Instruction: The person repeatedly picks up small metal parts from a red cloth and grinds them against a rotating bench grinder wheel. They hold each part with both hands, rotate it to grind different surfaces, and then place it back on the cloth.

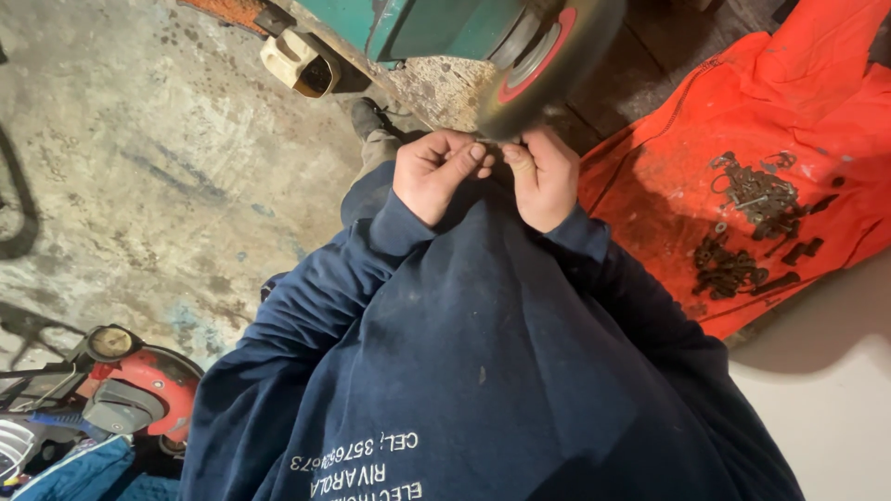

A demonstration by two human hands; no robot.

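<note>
My left hand [434, 172] and my right hand [544, 176] are both closed, fingertips pinched together just below the blurred, spinning wire wheel [543, 60] of a green bench grinder [445, 23]. Whatever small part they pinch between them is hidden by the fingers and the wheel's edge. Both arms wear dark blue sleeves, and the dark blue sweatshirt [483, 371] fills the lower middle of the view.
An orange cloth [817, 121] on the right carries piles of small rusty metal parts [752, 232]. Stained concrete floor [139, 167] lies at left. A red and grey power tool [130, 390] sits at bottom left. A cream plastic piece [297, 60] hangs under the grinder.
</note>
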